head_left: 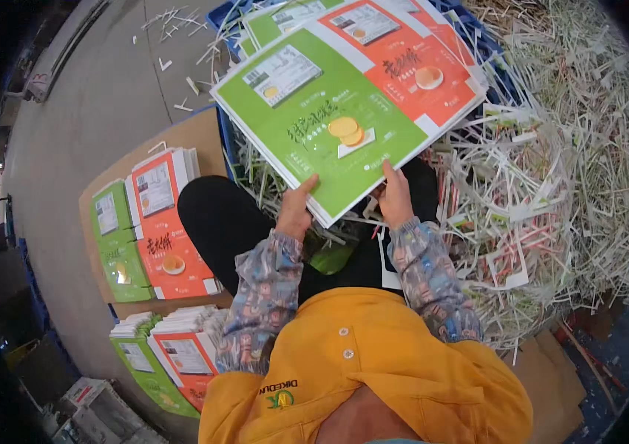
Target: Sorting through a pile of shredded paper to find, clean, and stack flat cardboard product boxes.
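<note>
A stack of printed card sheets [292,111], green on one side and orange-red on the other, is tilted in front of me, above my knees. Its near green edge is gripped by both hands. My left hand [296,211] is closed at the near left corner, thumb on top of the print. Farther right along the same edge, my right hand [394,198] pinches it with the thumb on top and the fingers underneath. The far part of the stack overlaps more sheets of the same print [285,18], so I cannot tell whether it rests on them.
On the left, trimmed stacks with green [115,244] and orange-red prints [166,229] lie on brown cardboard [96,255]. More stacks [181,355] stand nearer me. Paper-strip scraps [580,148] heap on the right, around a blue crate or pallet [222,15]. Loose strips dot the grey floor [118,81].
</note>
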Demonstrator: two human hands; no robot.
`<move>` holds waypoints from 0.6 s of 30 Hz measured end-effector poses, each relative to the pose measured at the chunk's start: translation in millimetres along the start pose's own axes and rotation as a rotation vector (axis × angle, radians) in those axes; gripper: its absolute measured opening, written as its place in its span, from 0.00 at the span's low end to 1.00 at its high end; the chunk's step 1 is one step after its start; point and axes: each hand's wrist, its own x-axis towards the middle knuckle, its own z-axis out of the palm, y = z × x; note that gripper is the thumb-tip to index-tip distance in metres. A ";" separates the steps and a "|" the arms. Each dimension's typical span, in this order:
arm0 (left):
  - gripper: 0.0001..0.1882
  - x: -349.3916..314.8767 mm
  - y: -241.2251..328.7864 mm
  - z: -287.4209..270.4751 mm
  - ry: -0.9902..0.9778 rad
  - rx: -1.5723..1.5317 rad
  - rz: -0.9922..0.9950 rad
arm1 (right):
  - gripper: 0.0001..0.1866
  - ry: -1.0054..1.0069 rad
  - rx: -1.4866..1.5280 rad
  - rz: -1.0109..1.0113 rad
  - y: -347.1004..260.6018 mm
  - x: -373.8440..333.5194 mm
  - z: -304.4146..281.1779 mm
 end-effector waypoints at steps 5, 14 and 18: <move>0.19 -5.5 -6.9 1.5 0.000 0.056 0.053 | 0.17 -0.099 -0.053 0.001 3.3 -7.9 -19.4; 0.20 -11.3 6.9 11.6 -0.105 -0.208 0.104 | 0.14 -0.193 0.379 0.006 8.1 -19.9 -18.4; 0.21 -8.5 5.7 16.1 -0.144 -0.276 0.193 | 0.16 -0.158 0.462 0.096 -0.9 -27.3 -11.6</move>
